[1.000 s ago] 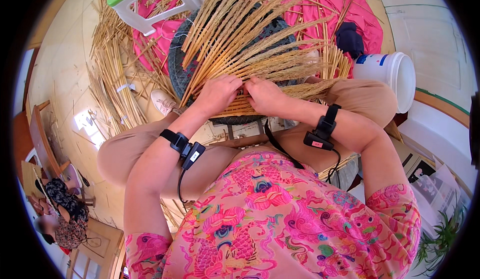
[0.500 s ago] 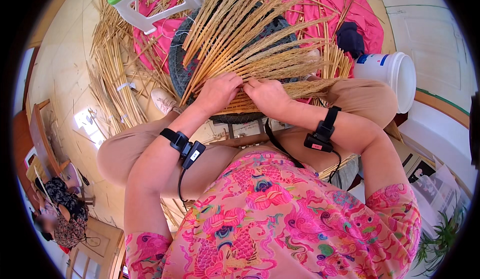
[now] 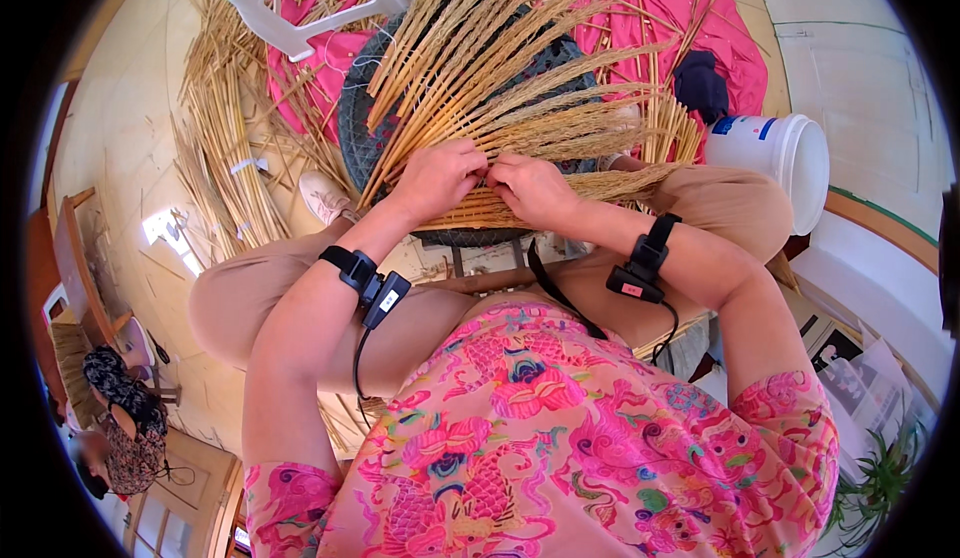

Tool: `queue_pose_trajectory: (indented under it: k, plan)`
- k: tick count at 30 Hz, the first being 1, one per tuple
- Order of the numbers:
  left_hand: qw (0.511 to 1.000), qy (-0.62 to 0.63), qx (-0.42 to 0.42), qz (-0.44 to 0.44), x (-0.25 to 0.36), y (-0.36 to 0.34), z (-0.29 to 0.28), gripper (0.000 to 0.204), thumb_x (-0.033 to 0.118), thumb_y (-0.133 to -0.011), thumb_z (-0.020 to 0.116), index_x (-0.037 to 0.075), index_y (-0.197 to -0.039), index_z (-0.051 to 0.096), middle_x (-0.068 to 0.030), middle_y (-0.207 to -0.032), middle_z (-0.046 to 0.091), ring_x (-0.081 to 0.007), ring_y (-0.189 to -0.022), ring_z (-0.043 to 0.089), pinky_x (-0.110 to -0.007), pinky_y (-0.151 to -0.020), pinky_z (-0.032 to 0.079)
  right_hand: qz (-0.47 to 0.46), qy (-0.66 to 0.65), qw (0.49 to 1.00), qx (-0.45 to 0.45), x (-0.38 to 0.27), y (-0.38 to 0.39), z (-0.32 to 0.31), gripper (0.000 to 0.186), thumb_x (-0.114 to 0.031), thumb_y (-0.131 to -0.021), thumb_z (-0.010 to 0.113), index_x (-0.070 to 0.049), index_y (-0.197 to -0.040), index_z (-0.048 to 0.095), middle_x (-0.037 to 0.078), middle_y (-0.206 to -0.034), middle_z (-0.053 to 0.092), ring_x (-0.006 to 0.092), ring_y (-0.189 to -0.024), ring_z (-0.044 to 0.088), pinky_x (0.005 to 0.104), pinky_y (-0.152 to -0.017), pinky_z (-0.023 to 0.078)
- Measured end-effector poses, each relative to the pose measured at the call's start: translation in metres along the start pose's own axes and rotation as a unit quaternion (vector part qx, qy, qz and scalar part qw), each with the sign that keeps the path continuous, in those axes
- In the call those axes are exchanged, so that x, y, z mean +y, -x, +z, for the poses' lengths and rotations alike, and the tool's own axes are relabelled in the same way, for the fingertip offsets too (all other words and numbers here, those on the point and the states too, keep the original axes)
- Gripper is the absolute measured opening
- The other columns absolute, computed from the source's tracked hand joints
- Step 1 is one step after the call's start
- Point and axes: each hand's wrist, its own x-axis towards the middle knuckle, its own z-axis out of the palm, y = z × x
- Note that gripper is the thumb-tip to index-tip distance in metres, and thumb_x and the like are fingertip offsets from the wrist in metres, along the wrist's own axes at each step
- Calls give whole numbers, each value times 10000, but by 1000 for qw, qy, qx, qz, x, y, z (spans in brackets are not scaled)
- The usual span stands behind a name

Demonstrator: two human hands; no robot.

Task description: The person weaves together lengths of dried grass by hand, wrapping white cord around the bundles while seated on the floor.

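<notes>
Fanned-out broom straw stalks [image 3: 480, 108] with feathery seed heads lie across a round, dark woven surface [image 3: 352, 123] in front of my knees. My left hand [image 3: 440, 176] is closed, its fingertips pinched together low on the stalks. Close beside it, almost touching, my right hand [image 3: 532, 188] is closed too, thumb and fingers drawn together over the same stalks. Exactly which stalk or strand lies between the fingertips is hidden. More stalks run crosswise under both hands.
Bundled straw [image 3: 235, 158] lies on the floor at the left. A green-topped white stool [image 3: 330, 20] stands far left on pink cloth [image 3: 735, 33]. At the right are a white bucket [image 3: 790, 173] and a dark cloth [image 3: 700, 85]. A person [image 3: 130, 428] sits at the far left.
Both hands stay at nearly the same spot on the stalks, with my left hand shifted slightly upward. The seated person at the far left has changed posture a little.
</notes>
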Motion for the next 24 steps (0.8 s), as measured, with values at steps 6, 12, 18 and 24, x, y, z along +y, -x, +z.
queue_pose_trajectory:
  k: [6,12,18,24]
  plan:
    - [1000,-4,27,8,-1,0,3,65,68,-739,638,90,-787,601,-67,-781,545,-274,-764,584,-381,-616,460,-28,-26,999,-17,2,-1,-2,77,-48,-782,601,-29,-852,628,125,-867,594,330,-831,604,412,-709,501]
    - [1000,6,19,4,4,0,-1,65,53,-732,625,83,-786,605,-60,-797,546,-273,-781,584,-382,-631,465,33,74,996,-39,-10,3,-1,95,-67,-810,570,-43,-881,628,128,-873,604,347,-754,631,425,-648,520]
    - [993,-104,-55,15,12,-3,-6,72,103,-752,597,79,-783,657,-86,-799,587,-294,-775,599,-417,-657,481,73,62,995,-29,-11,8,2,105,-72,-815,561,-40,-900,613,152,-874,601,377,-718,628,454,-640,518]
    - [974,-27,-165,-150,5,-2,18,146,118,-786,576,42,-792,700,-136,-689,655,-270,-646,646,-393,-588,508,60,14,998,6,-10,10,4,100,-41,-795,574,-28,-891,600,165,-870,586,387,-730,620,460,-648,512]
